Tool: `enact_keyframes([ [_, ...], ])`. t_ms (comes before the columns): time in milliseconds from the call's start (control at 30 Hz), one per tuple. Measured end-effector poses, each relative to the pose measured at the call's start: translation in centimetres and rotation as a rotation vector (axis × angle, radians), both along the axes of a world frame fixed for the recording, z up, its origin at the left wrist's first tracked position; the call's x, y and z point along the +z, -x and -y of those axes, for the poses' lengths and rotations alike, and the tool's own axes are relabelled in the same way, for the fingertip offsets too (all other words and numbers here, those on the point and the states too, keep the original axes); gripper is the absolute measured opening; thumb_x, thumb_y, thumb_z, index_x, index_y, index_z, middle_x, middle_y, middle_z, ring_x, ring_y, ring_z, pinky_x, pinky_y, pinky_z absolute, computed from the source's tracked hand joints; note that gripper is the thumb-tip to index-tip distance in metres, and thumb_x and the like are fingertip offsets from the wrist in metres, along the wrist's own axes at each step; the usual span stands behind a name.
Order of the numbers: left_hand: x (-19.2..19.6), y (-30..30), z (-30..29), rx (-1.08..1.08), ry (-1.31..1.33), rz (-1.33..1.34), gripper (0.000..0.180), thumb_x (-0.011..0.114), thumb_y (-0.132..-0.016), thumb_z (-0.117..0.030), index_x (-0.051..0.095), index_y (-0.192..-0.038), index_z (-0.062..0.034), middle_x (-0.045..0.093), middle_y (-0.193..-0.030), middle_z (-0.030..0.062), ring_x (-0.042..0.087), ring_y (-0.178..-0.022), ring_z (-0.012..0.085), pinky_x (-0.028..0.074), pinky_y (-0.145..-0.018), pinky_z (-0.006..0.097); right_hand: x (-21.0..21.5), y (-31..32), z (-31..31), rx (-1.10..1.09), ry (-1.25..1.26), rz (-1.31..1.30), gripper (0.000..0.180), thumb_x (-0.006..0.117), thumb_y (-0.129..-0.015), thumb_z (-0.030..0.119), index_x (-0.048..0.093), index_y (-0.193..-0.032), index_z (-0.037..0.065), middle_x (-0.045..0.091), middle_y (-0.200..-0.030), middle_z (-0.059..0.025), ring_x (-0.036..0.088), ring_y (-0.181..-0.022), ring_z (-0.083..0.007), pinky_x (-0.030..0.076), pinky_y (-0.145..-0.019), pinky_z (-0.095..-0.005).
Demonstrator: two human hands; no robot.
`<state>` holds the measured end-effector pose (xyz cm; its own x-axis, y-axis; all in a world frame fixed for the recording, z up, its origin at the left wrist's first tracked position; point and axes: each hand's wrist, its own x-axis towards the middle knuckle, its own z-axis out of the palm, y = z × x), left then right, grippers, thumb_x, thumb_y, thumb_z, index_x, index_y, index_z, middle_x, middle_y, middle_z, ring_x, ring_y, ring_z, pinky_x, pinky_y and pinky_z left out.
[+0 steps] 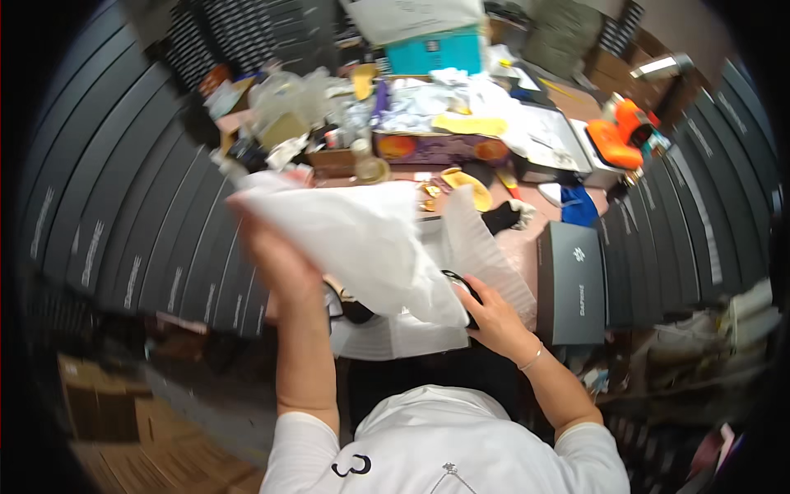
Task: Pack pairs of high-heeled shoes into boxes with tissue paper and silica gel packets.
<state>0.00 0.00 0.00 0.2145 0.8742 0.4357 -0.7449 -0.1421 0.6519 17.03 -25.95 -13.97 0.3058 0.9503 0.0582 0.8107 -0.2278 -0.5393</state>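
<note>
Resting on a black-edged item (463,285), the right hand (498,319) is sitting nearest; the left hand (280,262) is gripping a white wrapping sheet (354,239) above the pink tabletop (520,240).
Loose paper could be catching on the item and tearing; it is hiding the right thumb, so I cannot tell if those fingers are closing; blur is smearing the left fingertips.

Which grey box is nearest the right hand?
The lone box with its broad face showing, just right of the right hand; other boxes are stacked at both sides.

A thin white sheet (362,239), matt, paper-like and softly creased; ribbed, translucent foam-like wrap (487,251); a smooth, matt dark-grey cardboard box (569,284); a glossy orange plastic device (611,144); crinkled clear plastic bags (284,103); a shiny metal bracelet (533,358).
</note>
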Motion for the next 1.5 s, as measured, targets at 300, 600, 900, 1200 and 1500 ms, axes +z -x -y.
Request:
enact_keyframes([
  [300,-18.8,-7.8,9.0,-0.718,-1.149,-1.557,0.033,0.05,-0.093,-0.03,0.066,-0.101,-0.0025,0.064,-0.09,0.0209,0.061,-0.079,0.0359,0.049,-0.074,0.04,-3.1,-7.8,0.5,-0.486,-0.522,-0.37,0.073,0.078,-0.07,0.009,0.043,-0.133,0.006,0.056,-0.118,-0.0145,0.056,-0.105,-0.0227,0.045,-0.094,-0.0336],
  [600,-12.6,-3.7,1.8,-1.66,0.339,-0.665,0.084,0.045,-0.087,-0.066,0.043,-0.131,0.0054,0.061,-0.109,0.0234,0.067,-0.089,0.0291,0.057,-0.073,0.035,6.9,-4.4,-0.9,0.426,-0.113,0.38,0.072,0.066,-0.075,0.011,0.038,-0.141,0.022,0.041,-0.141,-0.0101,0.047,-0.122,-0.0268,0.036,-0.101,-0.0422],
  [900,-18.3,2.1,10.2,-1.081,0.675,-0.384,0.038,0.048,-0.094,-0.035,0.048,-0.12,-0.0067,0.062,-0.093,0.0088,0.063,-0.078,0.0174,0.054,-0.068,0.03,4.7,1.2,-4.0,0.115,-0.342,0.259,0.057,0.059,-0.069,-0.005,0.052,-0.125,0.001,0.052,-0.121,-0.0184,0.047,-0.113,-0.038,0.036,-0.097,-0.0464],
  [1200,-16.6,3.2,14.0,-0.569,0.409,-0.533,0.084,0.06,-0.087,-0.023,0.003,-0.149,-0.0165,0.044,-0.106,0.0005,0.047,-0.08,0.0064,0.041,-0.062,0.018,1.5,5.0,-7.0,0.268,-0.314,-0.064,0.058,0.066,-0.079,0.003,0.042,-0.131,-0.001,0.053,-0.113,-0.0203,0.053,-0.105,-0.0359,0.044,-0.087,-0.0397],
  [1500,-17.5,3.4,14.5,-0.682,0.295,-0.665,0.086,0.06,-0.088,-0.018,-0.002,-0.149,-0.0128,0.047,-0.104,0.0035,0.049,-0.081,0.0081,0.044,-0.065,0.023,0.3,4.0,-6.5,0.2,-0.15,-0.264,0.09,0.076,-0.071,0.017,0.027,-0.143,-0.001,0.057,-0.09,-0.0139,0.055,-0.081,-0.0278,0.046,-0.076,-0.0364],
])
